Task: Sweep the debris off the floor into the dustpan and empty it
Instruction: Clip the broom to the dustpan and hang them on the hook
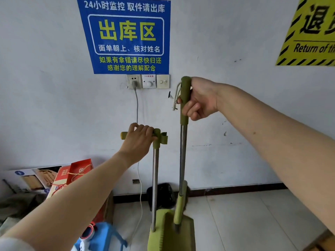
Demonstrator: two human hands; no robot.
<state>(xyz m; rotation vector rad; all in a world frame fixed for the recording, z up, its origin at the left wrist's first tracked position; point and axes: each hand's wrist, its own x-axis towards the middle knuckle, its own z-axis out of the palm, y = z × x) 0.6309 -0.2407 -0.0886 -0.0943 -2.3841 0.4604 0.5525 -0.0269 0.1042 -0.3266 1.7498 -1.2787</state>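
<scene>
My left hand grips the green crossbar at the top of the dustpan's metal pole. The green dustpan stands upright on the floor at the bottom middle. My right hand is closed around the green grip of the broom handle, higher up and to the right. The broom's lower green neck rests inside the dustpan; its bristles are mostly hidden. Both tools stand upright close to the white wall. No debris shows on the visible floor.
A black lined bin stands against the wall behind the tools. Red boxes and a blue container crowd the left floor. A white cable hangs from the wall socket. Light floor tiles stretch right.
</scene>
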